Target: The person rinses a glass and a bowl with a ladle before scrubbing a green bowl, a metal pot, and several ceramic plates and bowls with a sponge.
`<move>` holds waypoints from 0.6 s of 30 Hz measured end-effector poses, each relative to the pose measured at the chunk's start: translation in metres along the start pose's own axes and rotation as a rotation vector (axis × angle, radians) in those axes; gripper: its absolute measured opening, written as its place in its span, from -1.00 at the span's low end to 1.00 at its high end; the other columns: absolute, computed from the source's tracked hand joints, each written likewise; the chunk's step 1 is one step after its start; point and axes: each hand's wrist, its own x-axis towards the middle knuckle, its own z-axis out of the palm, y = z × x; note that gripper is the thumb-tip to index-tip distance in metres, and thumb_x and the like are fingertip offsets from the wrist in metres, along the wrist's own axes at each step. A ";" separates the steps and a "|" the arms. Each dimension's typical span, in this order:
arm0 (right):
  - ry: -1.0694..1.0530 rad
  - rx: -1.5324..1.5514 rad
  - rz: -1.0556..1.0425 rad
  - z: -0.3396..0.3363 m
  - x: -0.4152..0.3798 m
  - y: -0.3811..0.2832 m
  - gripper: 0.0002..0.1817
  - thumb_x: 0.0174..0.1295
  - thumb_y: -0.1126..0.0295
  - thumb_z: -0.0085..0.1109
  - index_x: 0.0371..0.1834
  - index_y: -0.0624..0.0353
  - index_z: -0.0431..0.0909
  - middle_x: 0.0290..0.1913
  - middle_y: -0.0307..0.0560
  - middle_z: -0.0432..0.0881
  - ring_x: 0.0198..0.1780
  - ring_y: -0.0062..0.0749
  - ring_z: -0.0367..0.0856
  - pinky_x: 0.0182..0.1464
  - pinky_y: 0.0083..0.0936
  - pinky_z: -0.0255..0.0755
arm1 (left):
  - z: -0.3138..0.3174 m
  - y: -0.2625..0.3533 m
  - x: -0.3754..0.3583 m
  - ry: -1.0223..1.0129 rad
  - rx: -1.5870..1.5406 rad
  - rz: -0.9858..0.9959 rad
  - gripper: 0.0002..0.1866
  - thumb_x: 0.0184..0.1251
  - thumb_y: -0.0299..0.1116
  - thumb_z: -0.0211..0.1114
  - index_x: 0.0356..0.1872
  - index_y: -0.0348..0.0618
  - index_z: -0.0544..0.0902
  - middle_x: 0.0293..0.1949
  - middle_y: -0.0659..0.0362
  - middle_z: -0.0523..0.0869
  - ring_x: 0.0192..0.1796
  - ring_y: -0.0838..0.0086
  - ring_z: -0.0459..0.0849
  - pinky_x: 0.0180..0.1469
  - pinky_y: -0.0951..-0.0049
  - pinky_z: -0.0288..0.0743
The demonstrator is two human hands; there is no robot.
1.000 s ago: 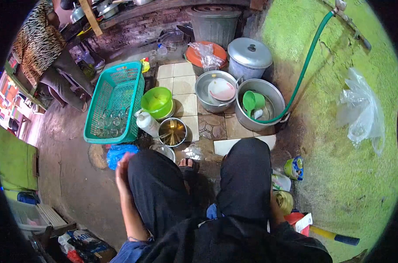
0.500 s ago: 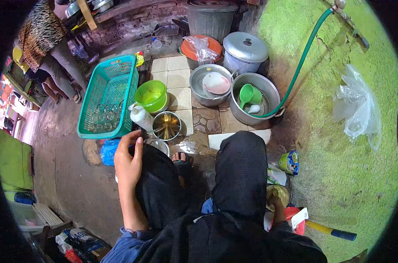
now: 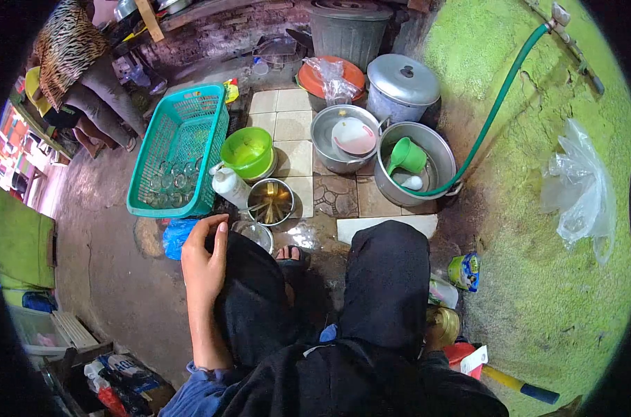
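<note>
My left hand [image 3: 206, 260] lies over my left knee, holding nothing, its fingers loosely bent and the thumb apart. Low on the right, beside my right thigh, my right hand [image 3: 435, 338] is partly hidden by my leg. It grips a gold-coloured round container [image 3: 448, 322], whose exact kind I cannot make out. Just beyond my left knee are a metal bowl with cutlery [image 3: 270, 201], a clear bowl [image 3: 256, 235] and a white bottle [image 3: 230, 186]. A red item with a white tag [image 3: 474, 360] lies behind the right hand.
A teal basket [image 3: 130, 187] holds several glasses. Ahead stand a green bowl [image 3: 247, 149], a metal basin with a plate [image 3: 322, 142], and a large pot [image 3: 449, 156] with a green dipper [image 3: 409, 156] and a hose [image 3: 500, 104]. A person [image 3: 79, 55] stands back left.
The view has shifted slightly, so most things sit further right. The gold-coloured container has turned and dropped a little along with my right hand. My left hand stays on the knee.
</note>
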 end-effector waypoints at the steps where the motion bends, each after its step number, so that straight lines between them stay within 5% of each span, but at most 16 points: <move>1: 0.008 0.020 0.015 0.001 0.002 0.002 -0.70 0.18 0.27 0.11 -0.06 0.16 0.57 -0.19 0.13 0.64 -0.15 0.08 0.64 -0.07 -0.16 0.51 | 0.000 -0.001 0.001 0.000 -0.005 0.004 -0.78 0.39 -0.35 0.18 -0.11 -0.28 0.66 -0.19 -0.01 0.73 -0.12 0.29 0.71 -0.04 0.38 0.51; 18: 0.169 0.339 0.227 0.011 0.022 0.045 -0.54 0.20 0.21 0.09 0.15 0.15 0.50 0.03 0.20 0.61 -0.01 0.21 0.60 0.00 -0.11 0.49 | -0.005 -0.007 0.000 0.018 -0.082 -0.005 -0.79 0.39 -0.38 0.18 -0.12 -0.29 0.66 -0.23 0.02 0.73 -0.17 0.35 0.71 -0.07 0.42 0.51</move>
